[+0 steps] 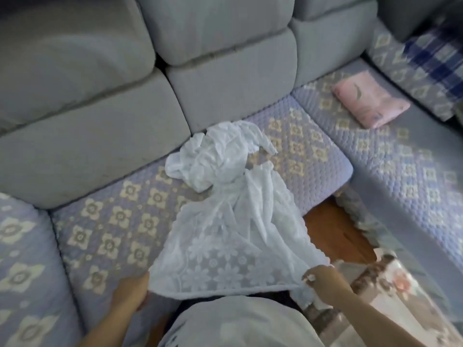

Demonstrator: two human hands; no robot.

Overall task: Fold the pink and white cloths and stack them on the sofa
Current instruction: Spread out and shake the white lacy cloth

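Hands are pinching near corners: your left hand [132,291] and right hand [323,281] are gripping the white lace cloth [233,236], its length running away toward the sofa [105,221] backrest; the folded pink cloth [370,98] is lying far right.

From my remote view I see only a small part of the person. The left hand [131,293] and the right hand [325,280] are both bare, with no glove, ring or watch that I can make out. Both forearms are uncovered too; no sleeve reaches into the picture. Low in the middle there is a light grey-white top [240,321], smooth and plain, with some faint darker marks at its left lower edge, too blurred for me to read. Just above it a dark garment [270,296] shows as a narrow strip.
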